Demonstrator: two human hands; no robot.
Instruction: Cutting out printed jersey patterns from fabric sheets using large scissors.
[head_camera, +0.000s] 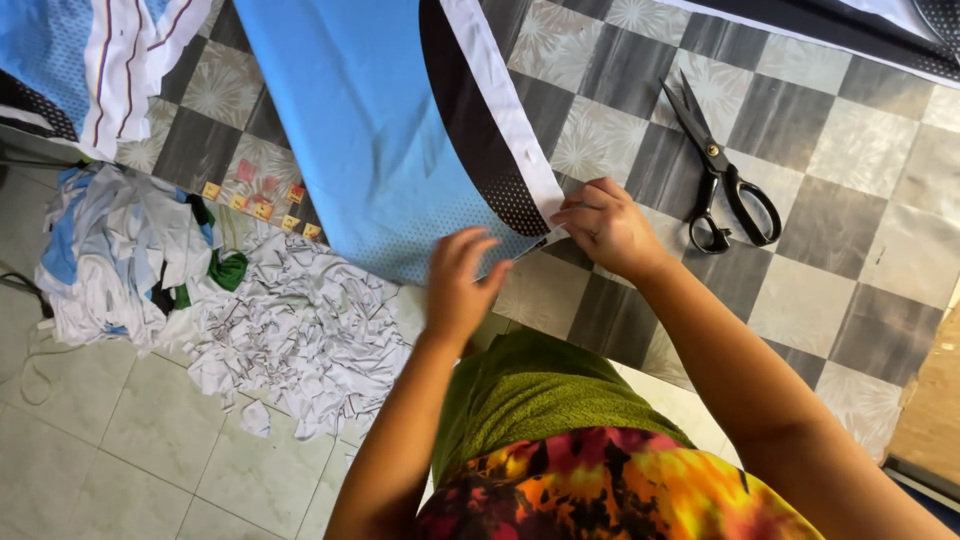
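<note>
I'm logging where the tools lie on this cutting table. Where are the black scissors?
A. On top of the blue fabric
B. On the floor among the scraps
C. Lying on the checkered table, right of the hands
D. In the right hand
C: the black scissors lie untouched on the checkered table, to the right of the right hand.
</note>
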